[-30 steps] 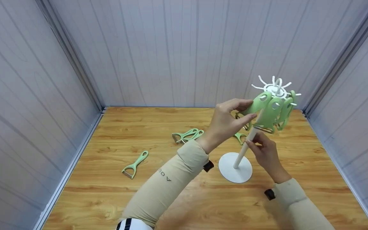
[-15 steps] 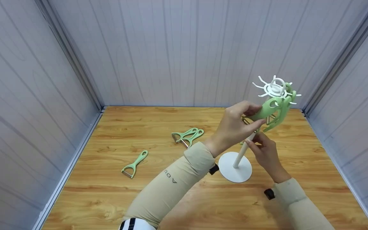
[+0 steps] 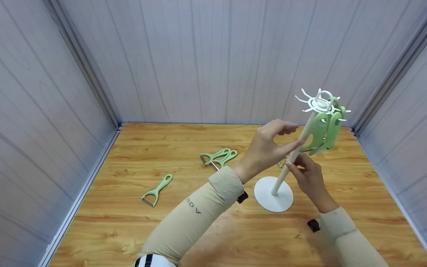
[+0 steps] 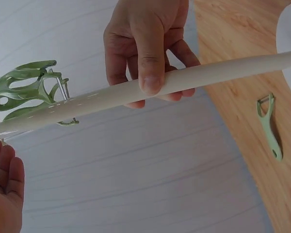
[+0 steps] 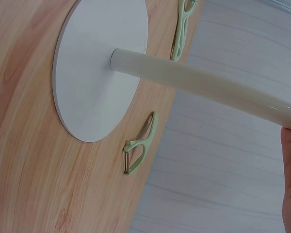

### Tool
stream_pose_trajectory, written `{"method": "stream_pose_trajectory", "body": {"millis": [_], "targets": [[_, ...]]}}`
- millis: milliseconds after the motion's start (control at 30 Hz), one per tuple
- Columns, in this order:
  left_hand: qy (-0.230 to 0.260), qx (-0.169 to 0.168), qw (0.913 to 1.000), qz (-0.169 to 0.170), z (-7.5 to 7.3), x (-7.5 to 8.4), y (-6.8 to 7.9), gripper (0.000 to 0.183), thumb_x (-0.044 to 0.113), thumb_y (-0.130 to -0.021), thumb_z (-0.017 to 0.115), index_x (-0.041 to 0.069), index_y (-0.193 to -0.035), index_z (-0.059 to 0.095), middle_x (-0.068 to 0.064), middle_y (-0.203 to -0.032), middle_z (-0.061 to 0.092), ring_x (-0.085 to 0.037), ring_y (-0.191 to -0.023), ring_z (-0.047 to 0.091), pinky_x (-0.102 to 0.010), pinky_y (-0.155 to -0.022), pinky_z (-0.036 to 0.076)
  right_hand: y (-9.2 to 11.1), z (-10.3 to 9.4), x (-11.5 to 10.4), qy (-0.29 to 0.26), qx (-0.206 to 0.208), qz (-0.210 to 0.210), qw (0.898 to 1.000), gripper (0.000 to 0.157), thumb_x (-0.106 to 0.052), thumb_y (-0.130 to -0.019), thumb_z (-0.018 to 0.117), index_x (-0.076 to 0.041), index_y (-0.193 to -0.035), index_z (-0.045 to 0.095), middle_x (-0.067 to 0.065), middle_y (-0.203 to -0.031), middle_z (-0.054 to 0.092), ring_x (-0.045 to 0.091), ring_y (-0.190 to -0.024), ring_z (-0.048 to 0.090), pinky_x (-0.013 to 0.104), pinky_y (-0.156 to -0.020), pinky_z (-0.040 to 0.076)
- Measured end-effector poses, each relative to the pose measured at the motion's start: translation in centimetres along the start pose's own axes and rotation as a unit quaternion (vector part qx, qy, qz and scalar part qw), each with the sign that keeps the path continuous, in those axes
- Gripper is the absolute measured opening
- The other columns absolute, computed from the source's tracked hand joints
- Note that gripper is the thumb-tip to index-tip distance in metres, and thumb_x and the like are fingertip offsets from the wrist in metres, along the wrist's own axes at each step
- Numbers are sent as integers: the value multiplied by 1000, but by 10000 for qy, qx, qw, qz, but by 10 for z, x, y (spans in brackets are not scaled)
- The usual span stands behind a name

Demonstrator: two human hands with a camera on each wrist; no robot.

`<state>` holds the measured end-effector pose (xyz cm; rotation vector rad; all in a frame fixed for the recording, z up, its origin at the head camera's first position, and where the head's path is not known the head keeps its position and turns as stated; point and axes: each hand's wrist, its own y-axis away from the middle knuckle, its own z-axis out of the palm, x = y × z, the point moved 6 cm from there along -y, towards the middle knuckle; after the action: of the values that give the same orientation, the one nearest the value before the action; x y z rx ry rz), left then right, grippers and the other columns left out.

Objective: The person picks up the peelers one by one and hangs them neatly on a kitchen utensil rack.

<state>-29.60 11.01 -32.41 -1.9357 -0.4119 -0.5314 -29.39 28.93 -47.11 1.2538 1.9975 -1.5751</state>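
Right hand [image 3: 309, 175]: gripping the pole [image 3: 282, 178] of the stand around mid-height. The left wrist view shows my thumb laid on the near side and fingers wrapped round behind.

Left hand [image 3: 266, 147]: released, nothing in it. Thumb and fingers spread apart, fingers loosely bent, right next to the upper pole, below the hook ring [image 3: 319, 105]. Thumb tip overlaps the pole from the head view; can't tell if it's touching.

Stand: white round base [image 3: 267, 202] sits flat on the wood-grain table [image 3: 265, 237], right of center. White ring with radiating hooks plus a loop on top. Green hanging peelers [image 3: 318, 131] are bunched on the ring's right side, handle holes over the hooks, blade ends down beside the pole. They overlap, so can't give a count.

Loose on the table: one lone peeler [image 3: 158, 190] off to the left; an overlapping pair [image 3: 219, 157] farther back, near my left wrist; another peeler [image 3: 281, 164] behind the pole, mostly hidden from the head view.

Beige sleeves [image 3: 195, 211] on both arms, pale panel walls [image 3: 206, 59] on three sides.
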Motion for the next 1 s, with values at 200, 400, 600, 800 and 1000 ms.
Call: {"method": "stream_pose_trajectory", "body": {"millis": [200,400,600,800,1000], "targets": [[-181,-84,9997,-171,-11,-9,7,29,8,-97,83,-5,-122,74,-18,-117,77,-30,-109,74,-27,-100,60,1,0,-2,70,72,-407,9991,32,21,-92,71,9,-121,67,24,-94,72,-11,-92,67,7,-77,57],[-410,-67,9985,-369,-28,-21,16,30,10,-98,82,-4,-123,73,-17,-118,77,-32,-109,74,-30,-99,60,1,0,-3,-22,44,-231,9997,29,18,-94,71,9,-122,68,25,-97,74,-9,-92,69,10,-76,60],[-646,14,9970,-434,-46,-33,27,28,11,-98,83,-2,-121,73,-16,-116,77,-31,-107,74,-33,-97,61,0,0,-3,73,114,106,9999,24,13,-96,73,8,-120,69,25,-99,76,-9,-91,68,9,-75,59],[-774,125,9956,-511,-61,-44,41,28,9,-97,83,-2,-121,74,-17,-115,78,-31,-106,75,-39,-95,63,0,0,-3,0,170,178,9997,24,15,-95,73,8,-118,70,15,-97,76,-7,-89,69,9,-74,59],[-911,246,9928,-734,-79,-56,57,26,10,-97,84,-2,-119,75,-17,-114,78,-30,-106,75,-40,-93,64,0,1,-4,-182,135,48,9997,23,14,-96,72,8,-118,70,20,-97,74,-6,-89,70,12,-75,61]]}}
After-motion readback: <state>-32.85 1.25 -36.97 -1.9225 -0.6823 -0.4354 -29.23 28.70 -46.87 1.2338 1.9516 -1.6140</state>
